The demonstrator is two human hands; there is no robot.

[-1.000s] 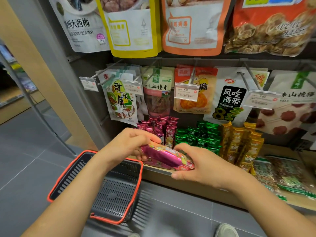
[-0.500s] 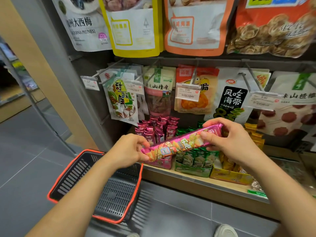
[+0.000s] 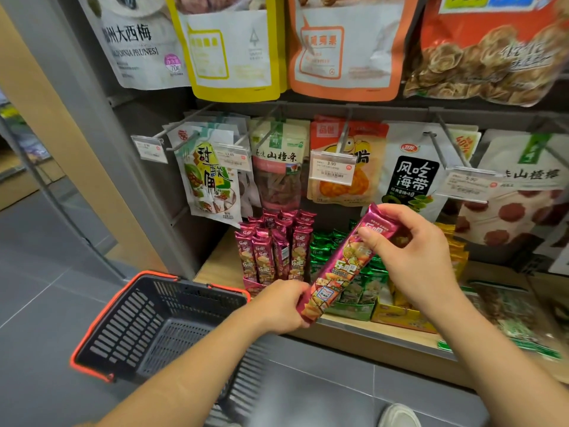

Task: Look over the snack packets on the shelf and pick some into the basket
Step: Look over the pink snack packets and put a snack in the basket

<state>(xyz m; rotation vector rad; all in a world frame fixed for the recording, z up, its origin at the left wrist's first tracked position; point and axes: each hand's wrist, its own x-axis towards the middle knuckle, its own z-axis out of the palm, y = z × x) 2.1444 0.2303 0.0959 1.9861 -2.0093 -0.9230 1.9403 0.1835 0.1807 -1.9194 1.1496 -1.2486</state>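
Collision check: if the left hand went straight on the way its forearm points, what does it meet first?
Past the pink packet it holds, the left hand points up and right at the green packets on the shelf. It would probably meet those first, though depth is unclear.

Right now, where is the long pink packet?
In the head view, centre-right: the long pink packet tilts before the green packets, left hand gripping its lower end, right hand its upper end, right of the basket.
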